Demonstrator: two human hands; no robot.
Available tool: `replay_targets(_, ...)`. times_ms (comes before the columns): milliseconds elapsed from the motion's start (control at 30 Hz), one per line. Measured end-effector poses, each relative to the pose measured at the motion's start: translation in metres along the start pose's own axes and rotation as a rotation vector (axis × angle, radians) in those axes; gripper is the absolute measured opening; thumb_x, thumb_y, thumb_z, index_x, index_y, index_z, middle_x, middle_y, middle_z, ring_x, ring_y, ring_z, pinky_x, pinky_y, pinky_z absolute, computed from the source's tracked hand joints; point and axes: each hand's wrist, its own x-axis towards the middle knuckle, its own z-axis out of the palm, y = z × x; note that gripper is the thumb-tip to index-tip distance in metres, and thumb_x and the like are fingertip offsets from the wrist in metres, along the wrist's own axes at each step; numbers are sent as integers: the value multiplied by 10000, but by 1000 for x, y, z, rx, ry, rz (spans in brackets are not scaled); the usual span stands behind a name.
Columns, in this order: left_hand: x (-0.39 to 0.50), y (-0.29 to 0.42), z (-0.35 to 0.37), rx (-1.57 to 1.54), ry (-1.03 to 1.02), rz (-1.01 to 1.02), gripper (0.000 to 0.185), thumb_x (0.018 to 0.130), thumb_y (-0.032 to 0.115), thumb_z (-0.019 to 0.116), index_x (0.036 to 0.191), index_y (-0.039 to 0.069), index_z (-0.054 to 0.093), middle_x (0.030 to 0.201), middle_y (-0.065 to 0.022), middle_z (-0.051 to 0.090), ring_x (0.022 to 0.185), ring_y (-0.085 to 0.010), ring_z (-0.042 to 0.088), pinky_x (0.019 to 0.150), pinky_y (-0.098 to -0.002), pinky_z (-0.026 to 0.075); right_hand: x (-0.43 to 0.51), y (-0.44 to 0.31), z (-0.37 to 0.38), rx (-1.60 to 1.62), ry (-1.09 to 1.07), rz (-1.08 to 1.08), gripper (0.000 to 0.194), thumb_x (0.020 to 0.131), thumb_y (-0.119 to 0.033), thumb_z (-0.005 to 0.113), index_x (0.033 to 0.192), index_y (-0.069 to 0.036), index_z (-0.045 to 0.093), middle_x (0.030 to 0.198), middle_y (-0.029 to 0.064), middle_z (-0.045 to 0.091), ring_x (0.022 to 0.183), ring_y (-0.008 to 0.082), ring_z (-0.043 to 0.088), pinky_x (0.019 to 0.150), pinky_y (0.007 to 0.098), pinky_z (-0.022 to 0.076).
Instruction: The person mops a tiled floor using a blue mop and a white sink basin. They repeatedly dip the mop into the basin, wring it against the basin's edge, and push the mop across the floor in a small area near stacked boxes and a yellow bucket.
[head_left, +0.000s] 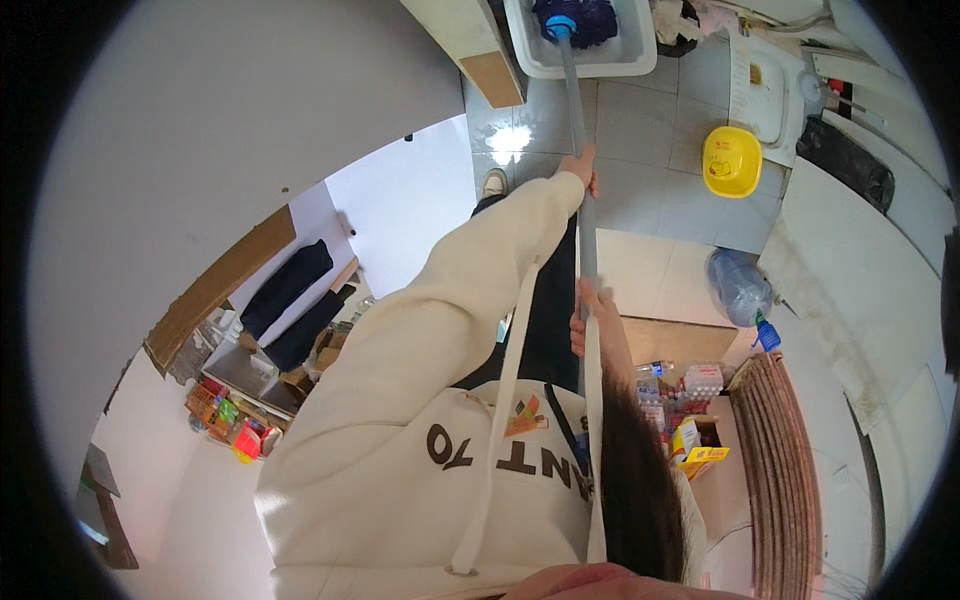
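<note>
My left hand (579, 171) is wrapped around the grey pole of a mop (573, 97), about halfway along it. Closer to my body, my right hand (604, 330) grips the same pole, partly covered by a hoodie cord and dark hair. At the pole's far end, past a blue joint, a dark purple mop head (592, 22) rests inside a white plastic basin (555, 73). The basin stands on grey floor tiles (634, 120), cut off by the view's upper edge.
A yellow basin (733, 163) lies right of the mop, near a white squat toilet (772, 97). Nearer are a large clear water bottle (736, 285), packs of bottles (686, 394), a yellow box (697, 446) and a stack of folded cardboard (780, 480). A door frame (487, 67) flanks the white basin.
</note>
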Motion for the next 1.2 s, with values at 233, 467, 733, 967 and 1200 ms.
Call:
replay_targets(233, 30, 23, 11, 238, 0, -41, 524, 878, 410, 391, 718, -73, 518, 565, -180, 553, 407, -241, 546, 398, -357, 453, 25, -33, 6, 46, 20, -19, 474, 828, -508, 532, 685, -85, 372, 476, 14, 351, 313, 126, 325, 292, 286, 272)
replay_targets(467, 28, 1, 27, 382, 112, 86, 501, 867, 370, 418, 760, -112, 504, 593, -194, 580, 393, -266, 544, 414, -394, 450, 34, 2, -38, 111, -84, -72, 429, 839, -502, 513, 721, -96, 437, 472, -12, 366, 343, 115, 346, 322, 264, 277)
replay_targets(733, -34, -15, 46, 431, 18, 368, 260, 797, 90, 517, 905, -66, 340, 618, -158, 515, 398, -247, 526, 332, -387, 429, -11, 25, -47, 826, -542, 123, 475, 889, -558, 336, 724, -116, 395, 432, -35, 266, 272, 48, 223, 232, 196, 156)
replay_targets(967, -25, 48, 85, 689, 134, 337, 267, 822, 162, 482, 801, -104, 481, 547, -155, 565, 410, -239, 562, 458, -355, 485, 23, -23, -54, 995, -921, 31, 490, 906, -534, 306, 730, -90, 416, 439, -28, 287, 259, 68, 232, 213, 223, 186)
replay_targets(1200, 5, 74, 103, 1050, 105, 381, 394, 800, 159, 459, 443, 13, 537, 448, -114, 552, 422, -221, 585, 465, -323, 480, 46, -56, -68, 904, -844, 37, 518, 878, -567, 353, 693, -90, 433, 423, -28, 281, 253, 66, 210, 214, 228, 171)
